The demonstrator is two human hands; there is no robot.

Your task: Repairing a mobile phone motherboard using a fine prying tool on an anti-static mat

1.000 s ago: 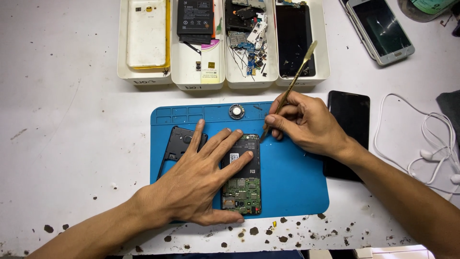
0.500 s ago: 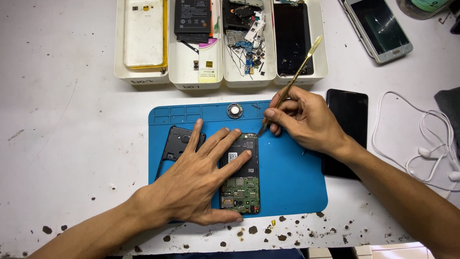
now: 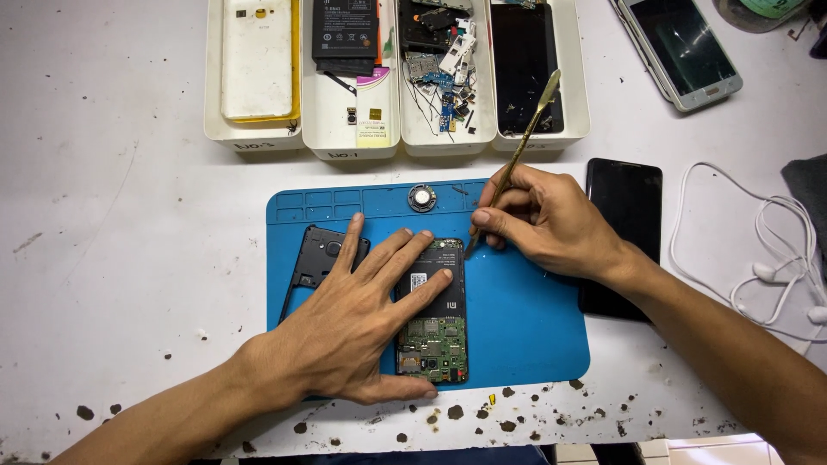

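**Two hands on an opened phone**

Flat and spread, the left hand (image 3: 357, 331) presses the opened phone (image 3: 433, 314) onto the blue mat (image 3: 525, 323), likely to keep it from sliding. Closed pen-style around a brass pry tool (image 3: 517, 155), the right hand (image 3: 543, 220) sets its tip at the phone's far right corner. Four white trays (image 3: 396, 142) at the far edge of the table (image 3: 129, 241) sort a back cover, battery, small parts and dark screen.

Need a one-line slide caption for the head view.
Left hand presses an opened phone flat on a blue mat while the right hand works a brass pry tool at its top edge.
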